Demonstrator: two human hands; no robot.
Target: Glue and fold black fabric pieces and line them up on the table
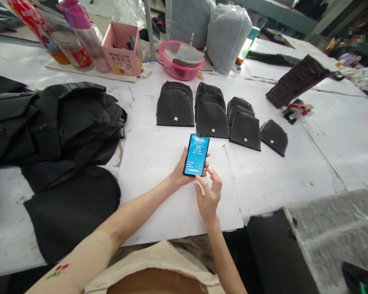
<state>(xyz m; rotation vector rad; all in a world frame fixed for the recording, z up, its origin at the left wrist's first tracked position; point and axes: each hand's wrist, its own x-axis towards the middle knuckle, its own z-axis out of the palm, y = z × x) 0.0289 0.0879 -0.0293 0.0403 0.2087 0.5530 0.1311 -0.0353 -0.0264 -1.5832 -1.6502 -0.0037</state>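
A smartphone [196, 157] with a lit blue screen rests in my left hand [181, 168], whose fingers wrap round its far edge. The screen shows a large "25" and several lines of small text. My right hand [209, 193] is at the phone's lower edge, its index finger stretched to the bottom of the screen and its other fingers apart, holding nothing. Beyond the phone, black curved fabric pieces [213, 120] with small white tags lie in overlapping groups on the white-covered table [159, 204].
Black garments [49, 122] are heaped at the left. Behind stand a pink box [122, 59], bottles [82, 36], a pink basin [180, 72] and grey wrapped bundles [227, 41]. A dark upright board [297, 81] stands at the right. Grey cloth [334, 228] hangs near the front right edge.
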